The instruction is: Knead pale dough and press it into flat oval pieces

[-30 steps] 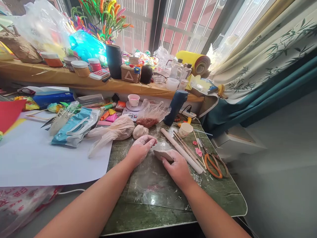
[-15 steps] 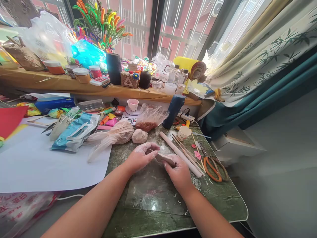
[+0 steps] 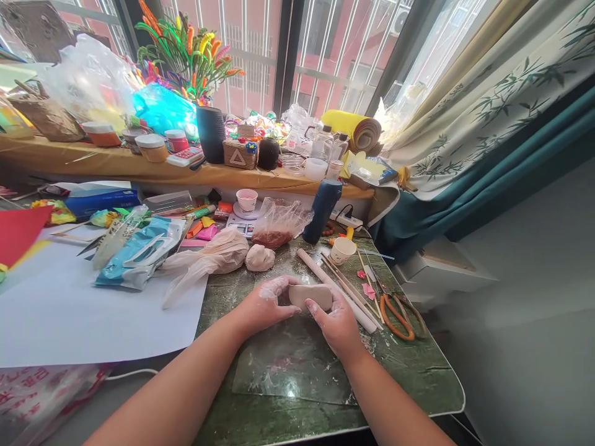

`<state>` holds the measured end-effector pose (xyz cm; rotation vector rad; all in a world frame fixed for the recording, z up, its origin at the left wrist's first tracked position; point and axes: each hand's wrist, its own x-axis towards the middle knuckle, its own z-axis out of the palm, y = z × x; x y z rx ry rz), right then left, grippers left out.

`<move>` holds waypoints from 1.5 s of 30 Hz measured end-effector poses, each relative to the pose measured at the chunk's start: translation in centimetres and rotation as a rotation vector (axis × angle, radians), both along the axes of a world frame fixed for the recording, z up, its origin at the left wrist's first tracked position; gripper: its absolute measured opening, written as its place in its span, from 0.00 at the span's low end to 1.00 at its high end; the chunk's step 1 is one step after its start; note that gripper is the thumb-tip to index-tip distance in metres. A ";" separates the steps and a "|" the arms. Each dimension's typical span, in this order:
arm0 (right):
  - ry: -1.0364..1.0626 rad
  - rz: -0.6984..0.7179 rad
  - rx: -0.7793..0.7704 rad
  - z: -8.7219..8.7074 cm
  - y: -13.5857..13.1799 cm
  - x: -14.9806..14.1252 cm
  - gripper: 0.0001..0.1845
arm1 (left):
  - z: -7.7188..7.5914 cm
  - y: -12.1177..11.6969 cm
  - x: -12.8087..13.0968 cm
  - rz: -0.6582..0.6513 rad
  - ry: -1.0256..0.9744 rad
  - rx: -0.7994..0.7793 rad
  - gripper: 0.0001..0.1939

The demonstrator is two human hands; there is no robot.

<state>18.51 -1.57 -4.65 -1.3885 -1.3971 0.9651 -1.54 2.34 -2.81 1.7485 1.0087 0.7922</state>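
Observation:
A flattened oval slab of pale clay (image 3: 310,297) is held upright on its edge between my two hands, just above the green table (image 3: 418,371). My left hand (image 3: 267,305), dusted white, grips its left end. Its right end is cupped by my right hand (image 3: 338,323). Under the hands lies a clear plastic sheet (image 3: 288,365). A lump of the same clay (image 3: 260,257) sits just beyond, beside a clay-filled plastic bag (image 3: 209,257).
A rolling pin (image 3: 335,290), thin wooden sticks (image 3: 353,288) and orange-handled scissors (image 3: 397,310) lie right of my hands. A paper cup (image 3: 343,250), dark bottle (image 3: 322,211) and bag of red material (image 3: 279,223) stand behind. White paper (image 3: 93,310) covers the left side.
The clay slab was lying low under my right hand; both hands have closed on it and turned it up on its edge. The view has tilted slightly upward.

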 end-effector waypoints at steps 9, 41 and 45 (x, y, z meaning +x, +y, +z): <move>0.113 -0.094 0.088 0.2 0.1 0.1 0.25 | 1.4 -0.1 -0.6 -0.067 0.004 0.118 0.15; -0.464 0.081 0.129 0.3 0.3 -0.3 0.07 | 1.3 0.4 -1.0 0.122 -0.029 0.036 0.15; -0.551 0.107 0.112 -0.4 0.6 -0.3 0.08 | 1.3 0.5 -0.8 0.123 0.028 -0.028 0.15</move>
